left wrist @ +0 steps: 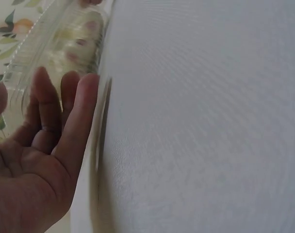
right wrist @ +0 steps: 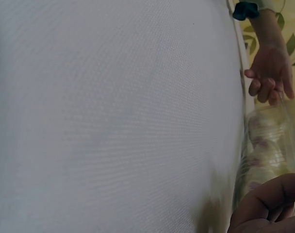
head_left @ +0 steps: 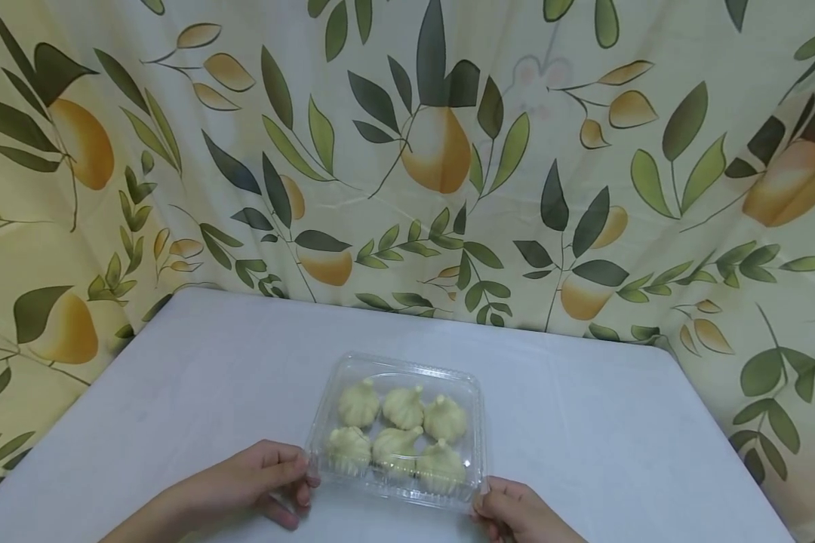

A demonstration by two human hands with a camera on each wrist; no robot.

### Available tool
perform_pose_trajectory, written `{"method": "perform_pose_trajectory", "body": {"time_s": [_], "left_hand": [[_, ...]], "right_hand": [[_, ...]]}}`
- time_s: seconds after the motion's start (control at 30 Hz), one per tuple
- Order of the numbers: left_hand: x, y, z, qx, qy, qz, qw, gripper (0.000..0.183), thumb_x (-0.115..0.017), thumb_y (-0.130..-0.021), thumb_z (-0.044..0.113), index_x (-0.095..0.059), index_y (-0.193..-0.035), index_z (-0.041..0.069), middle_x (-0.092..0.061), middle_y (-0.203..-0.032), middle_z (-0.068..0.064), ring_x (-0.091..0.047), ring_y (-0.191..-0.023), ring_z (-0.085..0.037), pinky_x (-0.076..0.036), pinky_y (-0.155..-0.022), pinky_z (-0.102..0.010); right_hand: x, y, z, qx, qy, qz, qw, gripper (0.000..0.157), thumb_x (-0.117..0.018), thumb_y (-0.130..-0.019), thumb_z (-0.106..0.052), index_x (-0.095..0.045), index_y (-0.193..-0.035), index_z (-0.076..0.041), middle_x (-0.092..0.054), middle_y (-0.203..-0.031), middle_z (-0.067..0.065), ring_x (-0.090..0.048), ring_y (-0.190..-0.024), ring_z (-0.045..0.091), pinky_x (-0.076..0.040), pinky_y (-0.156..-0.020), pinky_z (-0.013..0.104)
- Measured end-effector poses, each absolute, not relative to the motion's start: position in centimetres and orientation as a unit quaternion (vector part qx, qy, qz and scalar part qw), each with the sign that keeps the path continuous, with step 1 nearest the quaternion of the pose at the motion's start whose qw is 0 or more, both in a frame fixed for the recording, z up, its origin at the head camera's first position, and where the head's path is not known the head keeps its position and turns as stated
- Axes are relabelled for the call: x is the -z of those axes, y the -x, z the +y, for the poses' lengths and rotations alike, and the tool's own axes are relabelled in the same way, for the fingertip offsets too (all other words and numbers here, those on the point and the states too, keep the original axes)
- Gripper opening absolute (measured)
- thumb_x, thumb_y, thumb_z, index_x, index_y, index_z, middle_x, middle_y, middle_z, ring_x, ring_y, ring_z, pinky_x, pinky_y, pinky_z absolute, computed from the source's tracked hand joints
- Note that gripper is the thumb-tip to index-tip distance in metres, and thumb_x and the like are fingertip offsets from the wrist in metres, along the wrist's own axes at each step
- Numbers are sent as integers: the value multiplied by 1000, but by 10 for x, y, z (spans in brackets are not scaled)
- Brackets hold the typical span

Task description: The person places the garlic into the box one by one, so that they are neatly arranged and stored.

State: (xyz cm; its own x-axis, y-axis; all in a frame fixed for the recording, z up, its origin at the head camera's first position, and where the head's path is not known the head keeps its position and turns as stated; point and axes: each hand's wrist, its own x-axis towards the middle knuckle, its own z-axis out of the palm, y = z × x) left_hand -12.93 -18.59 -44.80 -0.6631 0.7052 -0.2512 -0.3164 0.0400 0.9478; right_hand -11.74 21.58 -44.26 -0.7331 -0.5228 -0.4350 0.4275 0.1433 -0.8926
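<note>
A clear plastic clamshell box (head_left: 373, 368) holds several pale garlic bulbs (head_left: 403, 408) in two rows. It is over the white table, and its lid looks closed. At the box's near left corner, my left hand (head_left: 261, 483) pinches the rim between thumb and fingers, the other fingers loosely bent below. My right hand (head_left: 516, 513) grips the near right corner, thumb on top. In the left wrist view the left hand (left wrist: 45, 155) is palm up beside the box. The right wrist view shows part of the right hand (right wrist: 269, 204) by the bulbs. Whether the box's underside touches the table cannot be told.
A white cloth covers the table (head_left: 210, 377), whose far edge meets a hanging curtain (head_left: 394, 226) printed with leaves and orange fruit. The curtain also hangs along the left and right sides. A dark band (right wrist: 245, 10) circles the left wrist.
</note>
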Motion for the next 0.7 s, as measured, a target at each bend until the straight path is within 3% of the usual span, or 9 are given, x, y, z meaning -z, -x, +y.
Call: {"method": "perform_pose_trajectory", "body": {"time_s": [0.17, 0.33, 0.4, 0.57, 0.7], "left_hand": [[451, 130, -184, -679, -145, 622, 363, 40, -47, -106, 25, -62, -110, -12, -67, -91, -2, -65, -89, -15, -60, -77, -36], [454, 131, -181, -683, -151, 620, 356, 40, -48, -104, 20, -58, -105, -18, -67, -85, 1, -66, -84, -13, -60, -77, -36], [454, 131, -180, -685, -154, 618, 354, 37, -48, -103, 18, -60, -101, -16, -66, -82, 2, -67, -81, -12, -60, -77, -36], [454, 131, -178, -688, -139, 616, 358, 26, -49, -101, 19, -68, -97, 2, -68, -79, 4, -66, -77, -10, -59, -76, -34], [452, 130, -177, -688, -114, 622, 357, 26, -51, -100, 20, -69, -96, 3, -69, -78, 4, -66, -76, -10, -59, -76, -35]], "right_hand": [[442, 117, 216, 652, 33, 664, 365, 19, -48, -96, -17, -64, -88, -9, -54, -69, -6, -41, -56, 5, -37, -49, 16], [443, 117, 216, 655, 33, 658, 371, 20, -48, -97, -17, -64, -92, -6, -54, -70, -6, -42, -58, 5, -37, -50, 16], [443, 117, 218, 655, 35, 655, 375, 20, -47, -97, -17, -63, -92, -6, -54, -70, -6, -42, -59, 5, -38, -51, 16], [443, 117, 220, 655, 40, 648, 387, 20, -46, -98, -18, -63, -92, -9, -54, -72, -6, -42, -60, 5, -38, -52, 16], [443, 117, 222, 655, 44, 646, 389, 19, -47, -98, -17, -63, -92, -9, -53, -72, -7, -42, -61, 4, -38, -52, 16]]}}
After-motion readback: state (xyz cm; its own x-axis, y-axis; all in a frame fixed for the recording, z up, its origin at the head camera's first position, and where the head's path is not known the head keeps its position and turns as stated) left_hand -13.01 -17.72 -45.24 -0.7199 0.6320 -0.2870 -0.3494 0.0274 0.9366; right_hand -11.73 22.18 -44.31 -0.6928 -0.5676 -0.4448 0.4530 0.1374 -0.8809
